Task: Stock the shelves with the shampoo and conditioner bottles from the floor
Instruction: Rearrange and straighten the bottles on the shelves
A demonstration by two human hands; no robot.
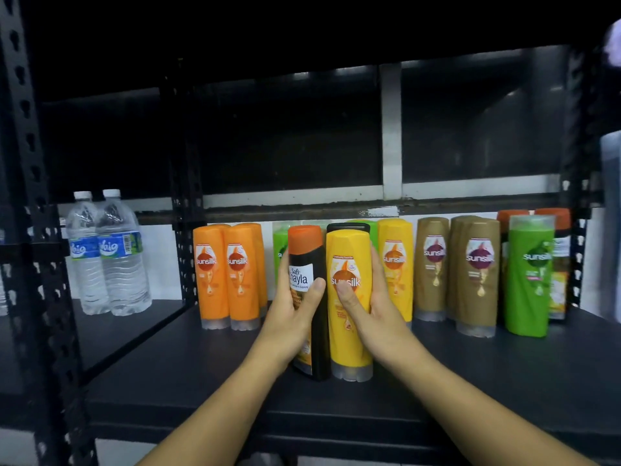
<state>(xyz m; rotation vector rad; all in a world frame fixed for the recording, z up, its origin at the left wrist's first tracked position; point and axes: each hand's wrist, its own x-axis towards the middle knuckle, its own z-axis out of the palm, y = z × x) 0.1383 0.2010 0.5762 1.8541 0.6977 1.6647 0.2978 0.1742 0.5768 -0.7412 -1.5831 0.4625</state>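
On the dark shelf [201,364], in the head view, the left hand [295,307] curled round a black Safi Shayla bottle [304,260] with an orange cap. The right hand [369,304] gripped a yellow Sunsilk bottle [347,264]. Both stood touching, near the shelf's front. Behind them ran orange Sunsilk bottles [228,274], brown Sunsilk bottles [477,274] and a green Sunsilk bottle [529,274]. Water bottles [107,257] stood in the left bay.

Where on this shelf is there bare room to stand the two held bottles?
The front strip of the shelf is bare: left of the left hand, in front of the orange bottles, and right of the right hand, in front of the brown bottles and green bottle. The back row is crowded. Left bay: bare beside the water bottles.
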